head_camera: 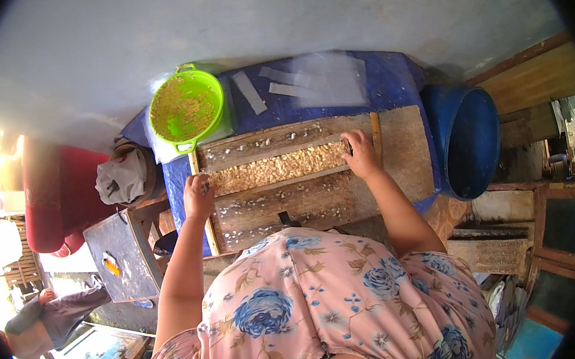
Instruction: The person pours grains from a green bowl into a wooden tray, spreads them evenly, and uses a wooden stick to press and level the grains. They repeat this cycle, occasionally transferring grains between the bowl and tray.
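Observation:
A long, narrow wooden frame lies across a worn wooden board in front of me. Pale split beans fill it in a layer from end to end. My left hand grips the left end, fingers curled over it. At the opposite end, my right hand holds on with thumb and fingers spread around the corner. Both palms hide the frame's ends, where small dark parts show. Whitish bean bits are scattered on the board behind and in front of the frame.
A green plastic basin with bean residue stands at the back left. Clear plastic sheets and strips lie on the blue tarp. A blue barrel is at the right. Left are a small table and another person.

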Demonstrator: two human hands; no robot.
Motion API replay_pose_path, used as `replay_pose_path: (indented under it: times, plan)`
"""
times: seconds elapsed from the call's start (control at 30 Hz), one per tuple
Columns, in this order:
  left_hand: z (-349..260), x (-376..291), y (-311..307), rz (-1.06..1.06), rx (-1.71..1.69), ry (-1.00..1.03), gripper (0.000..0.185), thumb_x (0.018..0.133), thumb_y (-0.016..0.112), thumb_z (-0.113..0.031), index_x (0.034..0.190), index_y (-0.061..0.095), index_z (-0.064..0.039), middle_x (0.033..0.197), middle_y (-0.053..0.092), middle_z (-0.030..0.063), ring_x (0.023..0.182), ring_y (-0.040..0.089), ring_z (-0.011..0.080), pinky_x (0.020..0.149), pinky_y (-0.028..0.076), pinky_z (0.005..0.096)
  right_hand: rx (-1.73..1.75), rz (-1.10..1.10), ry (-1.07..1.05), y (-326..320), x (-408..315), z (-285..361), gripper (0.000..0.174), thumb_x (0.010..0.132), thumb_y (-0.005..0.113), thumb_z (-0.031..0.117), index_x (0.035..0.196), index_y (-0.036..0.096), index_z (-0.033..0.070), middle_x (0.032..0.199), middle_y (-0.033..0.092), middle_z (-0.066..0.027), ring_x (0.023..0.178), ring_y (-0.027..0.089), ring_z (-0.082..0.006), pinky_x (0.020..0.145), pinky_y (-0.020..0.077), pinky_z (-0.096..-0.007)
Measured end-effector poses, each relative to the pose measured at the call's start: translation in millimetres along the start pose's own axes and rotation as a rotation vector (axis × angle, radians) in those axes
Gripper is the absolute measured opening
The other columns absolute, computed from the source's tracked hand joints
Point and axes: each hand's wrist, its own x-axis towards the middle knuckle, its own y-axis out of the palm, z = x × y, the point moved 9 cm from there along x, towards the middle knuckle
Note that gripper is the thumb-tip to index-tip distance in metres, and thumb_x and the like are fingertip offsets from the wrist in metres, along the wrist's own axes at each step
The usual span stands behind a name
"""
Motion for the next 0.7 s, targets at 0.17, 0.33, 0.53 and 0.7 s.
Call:
replay_pose_path:
  times: [0.17, 0.33, 0.53, 0.7]
  plan:
    - [-30.3, 13.1, -9.2, 0.018, 0.132, 0.210, 0.064, 0.067, 0.073, -0.008, 0.126, 0.050, -0.016, 0.124, 0.051, 0.0120, 0.115, 0.046, 0.0331, 0.096, 0.041, 0.0402, -0.083, 0.064, -0.150, -11.0, 11.8, 22.7, 0.054, 0.076, 0.067, 0.003, 0.126, 0.046, 0.011, 0.129, 0.047, -0.0070, 0.126, 0.038, -0.0283, 0.103, 0.0371, -0.0383]
    - [-31.3, 24.1, 4.9, 0.224, 0.251, 0.257, 0.040, 0.068, 0.073, -0.015, 0.107, 0.063, -0.014, 0.110, 0.058, 0.0082, 0.109, 0.049, 0.0306, 0.095, 0.041, 0.0392, -0.112, 0.171, -0.177, -3.4, 18.1, 20.9, 0.041, 0.075, 0.066, 0.001, 0.113, 0.055, 0.008, 0.118, 0.054, -0.0071, 0.118, 0.044, -0.0280, 0.099, 0.0400, -0.0392]
    - [-27.9, 22.8, 5.0, 0.146, 0.195, 0.276, 0.011, 0.070, 0.069, -0.013, 0.081, 0.067, -0.013, 0.089, 0.061, 0.0059, 0.094, 0.054, 0.0291, 0.084, 0.045, 0.0392, -0.036, 0.044, -0.247, -0.6, 10.8, 10.7, 0.014, 0.074, 0.065, 0.004, 0.088, 0.063, 0.004, 0.100, 0.059, -0.0084, 0.102, 0.051, -0.0286, 0.088, 0.0438, -0.0395]
    - [-27.1, 19.8, 7.4, 0.129, 0.198, 0.327, 0.007, 0.071, 0.066, -0.011, 0.077, 0.066, -0.012, 0.082, 0.061, 0.0057, 0.089, 0.055, 0.0289, 0.080, 0.046, 0.0390, 0.031, -0.032, -0.259, 2.8, 5.4, 1.4, 0.008, 0.074, 0.064, 0.005, 0.081, 0.063, 0.004, 0.094, 0.059, -0.0088, 0.094, 0.054, -0.0293, 0.082, 0.0457, -0.0396]
